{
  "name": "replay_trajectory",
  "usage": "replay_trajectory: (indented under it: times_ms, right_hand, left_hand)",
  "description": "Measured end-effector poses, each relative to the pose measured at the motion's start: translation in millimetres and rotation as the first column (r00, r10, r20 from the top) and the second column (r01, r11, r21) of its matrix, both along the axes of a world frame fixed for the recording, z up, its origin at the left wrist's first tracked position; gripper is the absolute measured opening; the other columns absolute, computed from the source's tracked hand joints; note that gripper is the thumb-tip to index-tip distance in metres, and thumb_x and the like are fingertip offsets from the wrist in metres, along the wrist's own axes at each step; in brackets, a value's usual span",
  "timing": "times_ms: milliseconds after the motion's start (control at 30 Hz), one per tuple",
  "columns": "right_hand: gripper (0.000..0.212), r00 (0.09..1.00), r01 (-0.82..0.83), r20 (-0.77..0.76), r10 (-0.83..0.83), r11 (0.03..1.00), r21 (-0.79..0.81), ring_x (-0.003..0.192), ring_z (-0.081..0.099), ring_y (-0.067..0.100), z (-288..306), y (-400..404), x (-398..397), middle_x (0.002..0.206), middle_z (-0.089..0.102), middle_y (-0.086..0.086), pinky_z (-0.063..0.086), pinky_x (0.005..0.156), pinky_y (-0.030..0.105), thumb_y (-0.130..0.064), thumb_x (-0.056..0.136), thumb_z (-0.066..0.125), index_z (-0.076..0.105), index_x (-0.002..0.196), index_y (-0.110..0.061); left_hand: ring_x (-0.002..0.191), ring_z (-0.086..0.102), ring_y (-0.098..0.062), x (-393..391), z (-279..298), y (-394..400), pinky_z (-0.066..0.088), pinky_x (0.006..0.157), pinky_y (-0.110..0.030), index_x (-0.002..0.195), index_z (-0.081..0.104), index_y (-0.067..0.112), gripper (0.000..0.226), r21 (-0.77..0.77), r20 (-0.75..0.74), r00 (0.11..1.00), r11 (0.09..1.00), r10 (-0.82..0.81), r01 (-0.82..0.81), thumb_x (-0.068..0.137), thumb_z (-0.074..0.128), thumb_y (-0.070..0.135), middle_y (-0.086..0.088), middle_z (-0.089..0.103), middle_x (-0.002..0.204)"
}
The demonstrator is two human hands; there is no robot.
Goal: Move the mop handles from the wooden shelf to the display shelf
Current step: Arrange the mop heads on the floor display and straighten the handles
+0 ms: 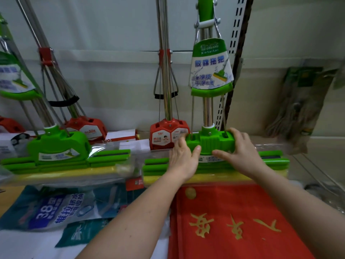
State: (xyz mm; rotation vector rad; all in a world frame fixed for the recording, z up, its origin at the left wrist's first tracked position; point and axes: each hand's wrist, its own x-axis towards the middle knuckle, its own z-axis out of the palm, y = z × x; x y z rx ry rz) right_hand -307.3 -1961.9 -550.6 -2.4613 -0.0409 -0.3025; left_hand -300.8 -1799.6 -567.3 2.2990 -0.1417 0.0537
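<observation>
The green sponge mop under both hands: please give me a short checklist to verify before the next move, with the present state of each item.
1. Left hand grips the green plastic mop head: ok.
2. Right hand grips the same head: ok.
3. Steel handle stands upright: ok.
4. Gap to the neighbouring red plastic mop head: not ok, left fingers touch it.
5. Yellow sponge seated flat on the shelf: cannot tell.
6. Handle's top secured: cannot tell, out of view.

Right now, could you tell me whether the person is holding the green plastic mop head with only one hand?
No, both the left hand and the right hand grip the green plastic mop head from either side.
</observation>
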Motion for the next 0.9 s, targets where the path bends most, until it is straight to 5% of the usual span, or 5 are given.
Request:
replay_trajectory:
  times_ms: [400, 567, 767, 900]
  right_hand:
    - [0.083, 0.994, -0.108, -0.014, 0.110, 0.990, 0.096, 0.120, 0.046, 0.019, -9, 35, 31, 0.139, 0.038, 0.007, 0.037, 0.090, 0.021, -0.036, 0.076, 0.072, 0.026, 0.144, -0.020]
    - [0.087, 0.990, -0.121, -0.046, 0.130, 0.979, 0.163, 0.123, 0.046, 0.020, -10, 56, 43, 0.143, 0.035, 0.006, 0.041, 0.098, 0.029, -0.034, 0.076, 0.073, 0.023, 0.145, -0.020]
    - [0.089, 0.991, -0.107, -0.058, 0.120, 0.975, 0.194, 0.101, 0.048, 0.012, -9, 63, 48, 0.145, 0.032, 0.006, 0.041, 0.095, 0.027, -0.028, 0.075, 0.075, 0.022, 0.146, -0.020]
    - [0.091, 0.994, -0.092, -0.041, 0.102, 0.974, 0.207, 0.114, 0.047, 0.017, -13, 64, 47, 0.143, 0.036, 0.005, 0.039, 0.098, 0.031, -0.030, 0.073, 0.076, 0.022, 0.146, -0.022]
  left_hand:
    - [0.142, 0.021, -0.030, 17, 5, 37, 0.020, 0.116, -0.046, 0.147, 0.006, 0.026, 0.063, 0.053, -0.068, 0.993, 0.994, 0.101, -0.098, 0.096, 0.038, 0.042, -0.008, 0.013, 0.157]
    - [0.142, 0.023, -0.029, 23, 7, 54, 0.020, 0.116, -0.049, 0.147, 0.004, 0.027, 0.063, 0.052, -0.084, 0.990, 0.992, 0.116, -0.112, 0.096, 0.038, 0.041, -0.007, 0.013, 0.157]
    - [0.142, 0.022, -0.029, 24, 1, 67, 0.021, 0.116, -0.048, 0.147, 0.005, 0.029, 0.062, 0.047, -0.056, 0.994, 0.995, 0.091, -0.089, 0.096, 0.039, 0.040, -0.005, 0.011, 0.157]
    - [0.142, 0.023, -0.028, 23, 0, 69, 0.024, 0.115, -0.045, 0.147, 0.008, 0.030, 0.060, 0.036, -0.036, 0.996, 0.996, 0.081, -0.080, 0.096, 0.039, 0.039, -0.003, 0.012, 0.157]
